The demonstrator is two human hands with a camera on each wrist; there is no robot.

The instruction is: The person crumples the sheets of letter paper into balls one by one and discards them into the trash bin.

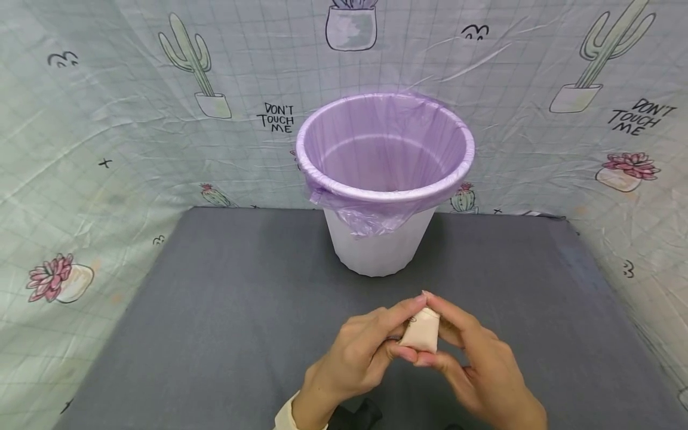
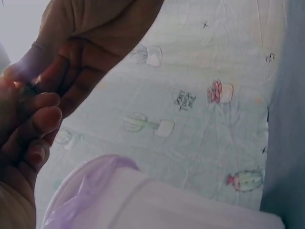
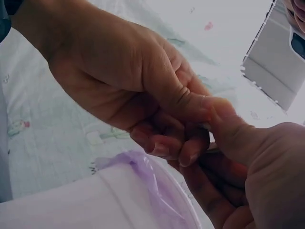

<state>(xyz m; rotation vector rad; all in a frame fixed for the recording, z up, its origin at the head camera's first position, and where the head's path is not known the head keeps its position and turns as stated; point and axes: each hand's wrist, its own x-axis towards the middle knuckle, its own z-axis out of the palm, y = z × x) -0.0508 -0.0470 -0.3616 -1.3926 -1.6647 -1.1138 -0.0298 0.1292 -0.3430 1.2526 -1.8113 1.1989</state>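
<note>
In the head view, a small beige piece that looks like folded paper or cloth (image 1: 421,331), with a dark mark near its top left, is held between both hands. My left hand (image 1: 355,352) pinches its left side, thumb below and fingers above. On the other side my right hand (image 1: 486,373) pinches it the same way. The thumb tips nearly meet under it, and the index fingertips come together over its top. Both wrist views show the fingers close together, mostly hiding the piece.
A white bin (image 1: 376,239) stands behind the hands, lined with a purple plastic bag (image 1: 387,194) folded over its rim. The hands are above a dark grey surface (image 1: 226,322). Cactus-printed cloth (image 1: 247,65) hangs behind and at both sides.
</note>
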